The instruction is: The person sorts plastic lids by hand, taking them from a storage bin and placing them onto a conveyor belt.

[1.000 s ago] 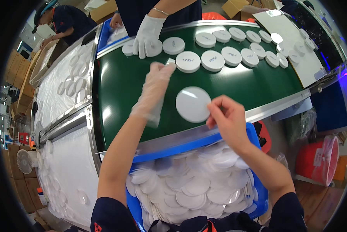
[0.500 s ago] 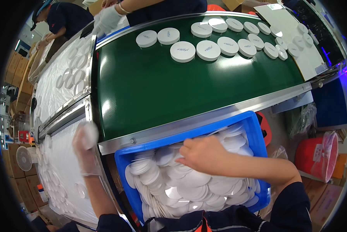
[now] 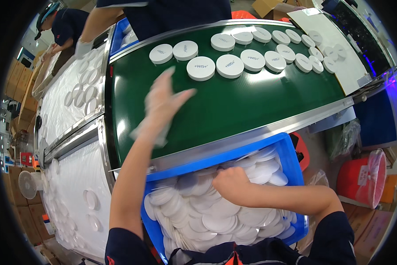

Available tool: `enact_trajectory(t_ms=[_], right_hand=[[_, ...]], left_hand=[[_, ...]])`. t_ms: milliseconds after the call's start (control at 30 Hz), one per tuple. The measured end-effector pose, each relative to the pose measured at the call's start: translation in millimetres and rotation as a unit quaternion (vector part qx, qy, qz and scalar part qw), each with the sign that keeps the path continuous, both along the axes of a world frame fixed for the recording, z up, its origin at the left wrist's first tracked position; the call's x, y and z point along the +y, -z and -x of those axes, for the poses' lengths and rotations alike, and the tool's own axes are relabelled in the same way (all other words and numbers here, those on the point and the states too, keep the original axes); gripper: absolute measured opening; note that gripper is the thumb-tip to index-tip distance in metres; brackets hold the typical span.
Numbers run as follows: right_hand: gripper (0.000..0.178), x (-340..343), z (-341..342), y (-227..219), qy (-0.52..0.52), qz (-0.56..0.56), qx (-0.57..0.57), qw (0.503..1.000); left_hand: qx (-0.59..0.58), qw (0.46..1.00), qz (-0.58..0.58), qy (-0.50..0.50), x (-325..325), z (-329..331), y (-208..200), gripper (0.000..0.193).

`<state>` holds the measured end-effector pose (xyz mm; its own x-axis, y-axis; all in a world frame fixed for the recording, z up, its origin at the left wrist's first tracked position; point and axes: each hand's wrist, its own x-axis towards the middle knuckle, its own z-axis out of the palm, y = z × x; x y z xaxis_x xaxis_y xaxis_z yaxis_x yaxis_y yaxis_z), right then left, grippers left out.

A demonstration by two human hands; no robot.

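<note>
My left hand (image 3: 161, 99), in a thin clear glove, reaches over the green conveyor belt (image 3: 251, 101) with thumb and fingers spread and nothing in it. Just beyond its fingertips stand white round tubs (image 3: 161, 54), part of two rows of printed tubs running to the right. My right hand (image 3: 231, 183) is curled at the far part of a blue bin (image 3: 295, 163) full of thin white discs (image 3: 220, 221). Its fingers point down and away from view, so what they hold, if anything, is hidden.
A film-covered white table (image 3: 70, 176) with round white pieces (image 3: 91, 199) lies at the left. Across the belt a co-worker's arm (image 3: 99, 26) reaches left. A metal rail (image 3: 251, 137) separates belt and bin. A red bucket (image 3: 360, 179) stands at the right.
My left hand has swung from the left table to over the belt; the white round piece it held is gone from it. My right hand has closed up. The co-worker's hand has moved left.
</note>
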<state>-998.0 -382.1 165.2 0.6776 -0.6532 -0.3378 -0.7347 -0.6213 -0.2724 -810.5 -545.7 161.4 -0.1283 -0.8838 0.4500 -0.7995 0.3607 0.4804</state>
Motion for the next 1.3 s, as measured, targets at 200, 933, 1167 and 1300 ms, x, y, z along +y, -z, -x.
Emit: enact_trajectory(t_ms=[200, 933, 1167, 1300], right_hand=[[0.012, -6, 16, -22, -0.002, 0.037, -0.167, 0.985], [0.013, 44, 56, -14, -0.245, 0.100, -0.111, 0.958], [0.010, 22, 60, -16, -0.308, 0.013, -0.104, 0.945], [0.009, 20, 61, -11, -0.276, 0.060, -0.175, 0.943]], left_hand=[[0.002, 0.990, -0.096, -0.105, -41, 55, 2, 0.071], [0.462, 0.810, -0.170, -0.318, 251, -257, 37, 0.041], [-0.474, 0.730, -0.041, -0.490, 235, -221, 7, 0.048], [0.023, 0.995, -0.030, -0.096, 62, -20, -16, 0.052]])
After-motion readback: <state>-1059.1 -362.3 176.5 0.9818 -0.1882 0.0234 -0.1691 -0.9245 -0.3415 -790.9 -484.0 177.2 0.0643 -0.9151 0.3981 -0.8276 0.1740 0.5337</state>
